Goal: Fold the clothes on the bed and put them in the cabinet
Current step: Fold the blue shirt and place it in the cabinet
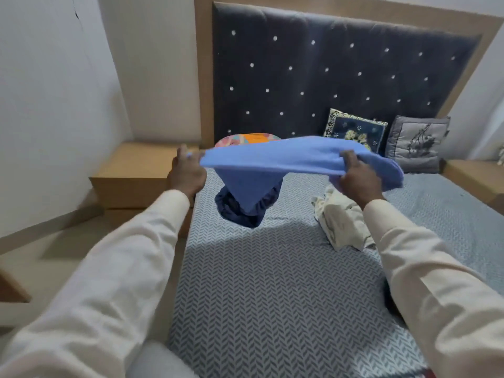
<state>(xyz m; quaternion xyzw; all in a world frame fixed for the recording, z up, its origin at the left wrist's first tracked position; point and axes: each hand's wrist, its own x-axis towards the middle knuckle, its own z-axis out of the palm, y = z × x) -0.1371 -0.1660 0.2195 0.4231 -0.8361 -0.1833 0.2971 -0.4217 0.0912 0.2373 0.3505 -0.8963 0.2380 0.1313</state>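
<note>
Here both hands held the blue garment (286,156) stretched in the air above the bed (272,282), toward its head end. The left hand (186,174) pinched one end and the right hand (357,178) gripped the other. Beneath it a navy garment (240,211) lay by the bed's left edge, and a cream garment (341,225) lay nearer the middle.

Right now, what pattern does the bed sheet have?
The bed sheet has a grey herringbone pattern, clearest in the head view.

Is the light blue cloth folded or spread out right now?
Spread out: the left hand and right hand hold the light blue cloth stretched above the bed, its middle sagging.
</note>
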